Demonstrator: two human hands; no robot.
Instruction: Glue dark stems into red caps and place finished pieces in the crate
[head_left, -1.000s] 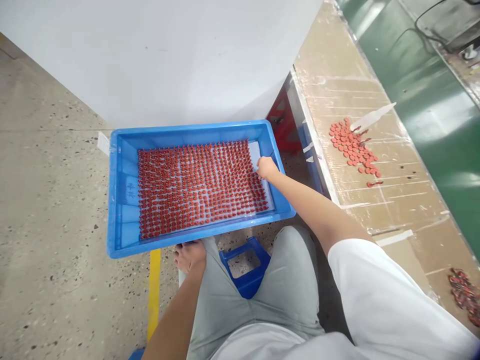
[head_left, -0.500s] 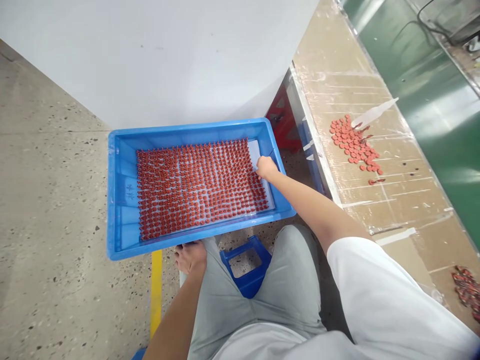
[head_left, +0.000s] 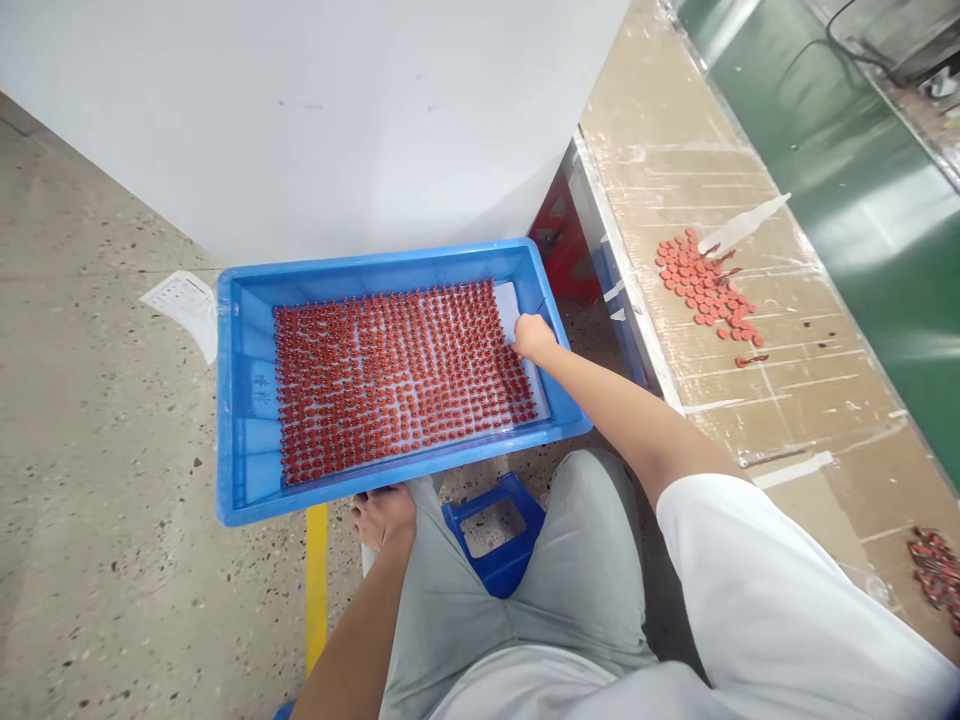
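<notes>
A blue plastic bin (head_left: 390, 480) is in front of me, tilted slightly. Rows of small red round parts with upright dark pins (head_left: 390, 370) fill most of its bottom, standing on a white sheet (head_left: 507, 297). My right hand (head_left: 534, 337) reaches inside the bin's right end, beside the last row, its fingers pinched together. A thin dark tip shows just above it, but what the fingers hold is hidden. Below the bin's near wall, my left hand (head_left: 384, 515) lies at my knee with its fingers curled; the rim partly covers them.
A brown covered worktable (head_left: 780, 420) on the right carries loose red discs (head_left: 705, 285) and another pile of red and dark parts (head_left: 934, 575). A white panel (head_left: 337, 130) stands behind the bin. Between my legs is a blue stool (head_left: 499, 540). Printed paper (head_left: 187, 305) shows at left.
The printed paper has come into view beside the bin's left end. The view has shifted slightly. Both hands stay in the same places.
</notes>
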